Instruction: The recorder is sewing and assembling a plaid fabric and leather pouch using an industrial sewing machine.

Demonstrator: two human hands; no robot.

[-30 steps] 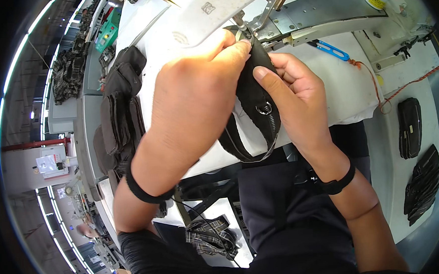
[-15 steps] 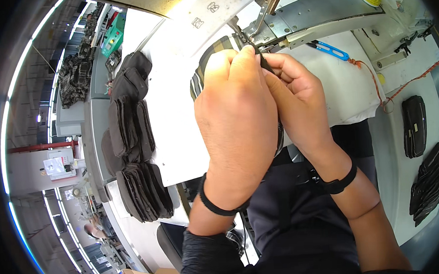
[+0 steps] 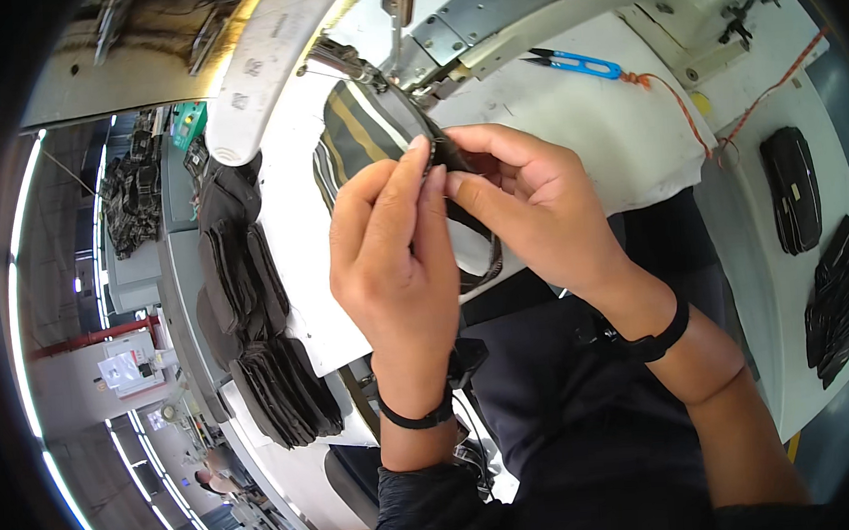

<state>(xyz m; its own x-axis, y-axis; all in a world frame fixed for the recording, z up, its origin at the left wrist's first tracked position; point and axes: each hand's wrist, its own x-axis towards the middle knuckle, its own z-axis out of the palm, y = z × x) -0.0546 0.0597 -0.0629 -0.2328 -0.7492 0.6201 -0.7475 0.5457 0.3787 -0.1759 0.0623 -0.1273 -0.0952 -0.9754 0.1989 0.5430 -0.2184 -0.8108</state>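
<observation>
A dark fabric piece with white and tan stripes (image 3: 355,125) lies partly under the foot of a sewing machine (image 3: 475,32). At its near side, my left hand (image 3: 395,247) pinches the dark edge between thumb and fingertips. Close beside it, my right hand (image 3: 546,196) grips the same edge with thumb and forefinger, its other fingers curled. Below the hands the edge hangs in a loop (image 3: 492,261). What lies between the fingertips is mostly hidden.
Blue thread snips (image 3: 582,65) on an orange cord lie right of the machine bed. Stacks of dark fabric pouches (image 3: 282,392) stand along the left. More dark pouches (image 3: 793,188) lie at the far right. The machine's white cover (image 3: 266,72) hangs at upper left.
The view has shifted, and my hands sit lower relative to the machine's foot. My left hand has turned and its fingers show more. More of the striped fabric is uncovered.
</observation>
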